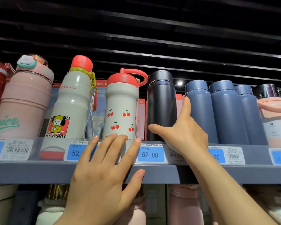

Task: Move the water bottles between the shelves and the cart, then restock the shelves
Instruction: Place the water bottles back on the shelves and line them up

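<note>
Nearest us, the left hand comes up with fingers fanned wide, the tips brushing the base of the cherry bottle, thumb hanging free below the shelf edge, gripping nothing. Just beyond, the right hand is open too, thumb across the front of the black flask, forefinger up its right side, beside the blue flasks — cupping, not clamped. Both bottles stand upright at the shelf's front lip. That flask looks rigid, smooth steel, likely slick and a touch weighty if double-walled, so a full wrap round the mid-body seems the safest hold. Further left, the cartoon bottle and pink bottle wait.
</note>
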Demonstrator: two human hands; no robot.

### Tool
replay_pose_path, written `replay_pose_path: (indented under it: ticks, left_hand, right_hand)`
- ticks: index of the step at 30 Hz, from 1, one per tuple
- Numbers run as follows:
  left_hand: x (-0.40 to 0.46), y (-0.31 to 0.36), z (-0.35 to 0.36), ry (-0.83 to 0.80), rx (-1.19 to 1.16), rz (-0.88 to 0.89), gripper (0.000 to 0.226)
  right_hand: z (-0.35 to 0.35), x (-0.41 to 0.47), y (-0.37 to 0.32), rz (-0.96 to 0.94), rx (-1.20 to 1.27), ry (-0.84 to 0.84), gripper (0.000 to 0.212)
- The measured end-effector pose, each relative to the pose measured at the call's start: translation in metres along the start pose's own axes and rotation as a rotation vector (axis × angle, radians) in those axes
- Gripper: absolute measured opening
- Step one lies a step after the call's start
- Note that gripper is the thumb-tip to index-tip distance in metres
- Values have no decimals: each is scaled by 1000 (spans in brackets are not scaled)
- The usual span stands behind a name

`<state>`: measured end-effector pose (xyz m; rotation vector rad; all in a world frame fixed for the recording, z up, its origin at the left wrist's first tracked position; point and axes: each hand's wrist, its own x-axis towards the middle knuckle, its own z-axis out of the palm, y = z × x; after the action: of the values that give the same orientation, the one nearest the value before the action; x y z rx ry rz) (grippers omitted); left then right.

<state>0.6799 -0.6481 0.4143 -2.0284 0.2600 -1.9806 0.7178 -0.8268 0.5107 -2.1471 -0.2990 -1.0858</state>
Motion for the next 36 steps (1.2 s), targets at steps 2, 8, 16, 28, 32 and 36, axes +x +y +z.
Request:
replay_pose_path:
  ticks: [2, 8, 16, 28, 32, 36]
  left_hand:
    - [0, 1, -1, 1, -8, -7, 57]
    - [0, 6, -2, -2, -22, -35, 56]
    - [-1, 11, 0, 13, -21, -74, 54]
    - [-1, 11, 1, 21, -40, -86, 55]
    - [-1, 12, 2, 39, -33, -87, 54]
    - [0, 12, 1, 37, -34, -88, 55]
  right_hand:
    - [2, 0, 0, -4, -37, 21, 124]
    - [-1, -1, 2, -40, -42, -33, 113]
    - [4, 1, 1, -14, -59, 42, 115]
    - [-1, -4, 2, -69, -3, 58, 105]
    - [3, -3, 4, -56, 13, 115, 114]
    - [8, 0, 4, -57, -51, 140, 124]
